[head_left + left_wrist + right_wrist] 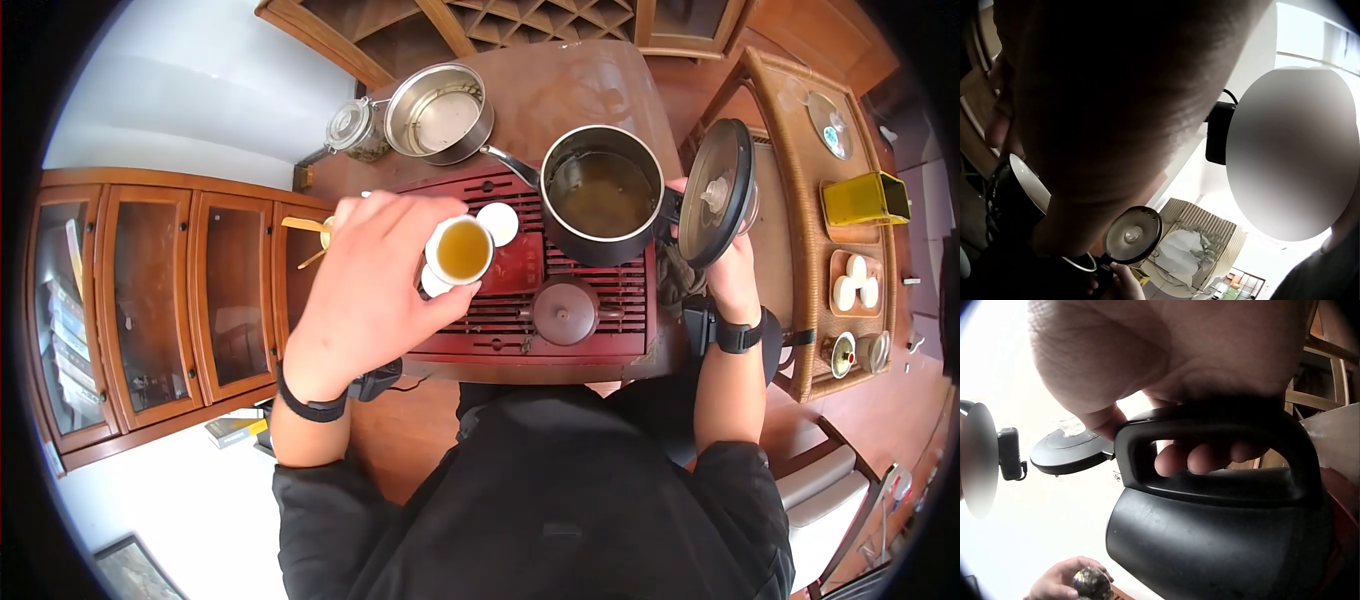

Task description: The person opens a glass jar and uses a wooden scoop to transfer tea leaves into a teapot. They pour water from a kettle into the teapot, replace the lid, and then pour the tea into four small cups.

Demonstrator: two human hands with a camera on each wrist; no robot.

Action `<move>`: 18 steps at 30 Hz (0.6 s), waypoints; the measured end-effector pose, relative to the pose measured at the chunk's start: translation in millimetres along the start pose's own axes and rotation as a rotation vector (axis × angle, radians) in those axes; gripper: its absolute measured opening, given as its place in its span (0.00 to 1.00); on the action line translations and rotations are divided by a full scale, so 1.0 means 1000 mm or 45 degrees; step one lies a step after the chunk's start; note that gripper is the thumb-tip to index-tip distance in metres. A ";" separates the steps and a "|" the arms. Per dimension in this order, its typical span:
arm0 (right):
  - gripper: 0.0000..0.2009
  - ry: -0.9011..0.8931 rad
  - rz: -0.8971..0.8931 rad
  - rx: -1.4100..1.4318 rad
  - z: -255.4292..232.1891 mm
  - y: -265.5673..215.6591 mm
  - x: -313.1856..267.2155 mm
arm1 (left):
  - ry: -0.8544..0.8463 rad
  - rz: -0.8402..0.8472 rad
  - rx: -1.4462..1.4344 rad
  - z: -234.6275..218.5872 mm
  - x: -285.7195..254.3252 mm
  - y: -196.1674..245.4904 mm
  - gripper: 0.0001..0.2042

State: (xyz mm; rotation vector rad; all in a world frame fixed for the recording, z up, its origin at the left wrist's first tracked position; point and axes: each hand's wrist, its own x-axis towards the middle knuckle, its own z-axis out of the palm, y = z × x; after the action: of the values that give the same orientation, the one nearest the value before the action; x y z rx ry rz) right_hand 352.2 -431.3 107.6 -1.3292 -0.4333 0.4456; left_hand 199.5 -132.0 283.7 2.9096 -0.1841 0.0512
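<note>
In the head view my left hand (pixel 370 280) holds a small cup (pixel 463 250) of yellowish liquid over the left part of a red slatted tray (pixel 585 346). The left wrist view shows the cup's dark patterned outside and pale inside (pixel 1027 181). My right hand (pixel 735 278) grips the handle of a black kettle (pixel 600 235), whose round lid (pixel 718 195) stands raised on the hinge. Cloudy liquid lies inside the kettle. In the right wrist view, fingers (pixel 1200 459) pass through the black handle (pixel 1210 425). A brown teapot (pixel 565 312) sits below the kettle.
Beside the kettle is a steel saucepan (pixel 440 110), with a glass jar (pixel 355 128) to its left. A small white cup (pixel 497 223) and a red box (pixel 518 262) are on the tray. A wicker shelf (pixel 800 180) stands right, glass-door cabinets (pixel 150 300) left.
</note>
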 end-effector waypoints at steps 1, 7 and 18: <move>0.18 -0.008 -0.006 0.014 0.001 0.000 0.000 | -0.011 0.006 0.014 -0.007 0.005 0.003 0.25; 0.16 0.013 0.052 0.027 0.005 -0.009 -0.001 | 0.115 0.250 0.198 -0.023 0.044 0.016 0.24; 0.17 0.016 0.005 0.073 0.003 0.005 0.001 | 0.064 0.483 0.762 -0.009 0.095 0.054 0.18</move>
State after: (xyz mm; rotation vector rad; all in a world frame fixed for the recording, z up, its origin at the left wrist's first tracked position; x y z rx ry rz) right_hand 351.2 -427.0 103.0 -1.2772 -0.4046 0.4495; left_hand 286.4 -194.1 309.4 3.4024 -0.8418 0.2869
